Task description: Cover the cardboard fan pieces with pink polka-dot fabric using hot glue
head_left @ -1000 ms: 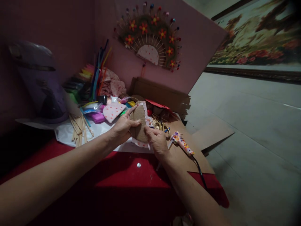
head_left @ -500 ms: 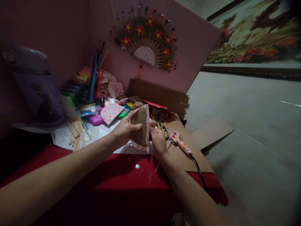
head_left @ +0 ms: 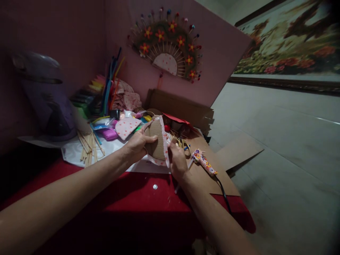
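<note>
A fabric-covered cardboard piece point(head_left: 157, 145) is held up over the front of the table, its bare brown side towards me. Pink polka-dot cloth folds over its edges. My left hand point(head_left: 138, 143) grips it from the left, thumb flat on the cardboard and the other fingers hidden behind. At the right edge, my right hand point(head_left: 177, 157) has its fingers curled in against the cloth border; its fingertips are partly hidden. Just behind that hand lie gold-handled scissors point(head_left: 186, 147). A flower-patterned glue gun point(head_left: 204, 162) rests to its right.
A polka-dot half-round piece point(head_left: 127, 127) lies among bagged coloured clay point(head_left: 108, 134). Wooden sticks point(head_left: 89, 148) are at left, before a purple container point(head_left: 47, 106). A decorated fan point(head_left: 166, 49) hangs behind. Cardboard point(head_left: 225, 184) covers the red table's right side.
The cardboard piece has turned and tilted slightly, with its cloth border now leaning. My right fingers have eased a little away from its edge. The view has shifted slightly.
</note>
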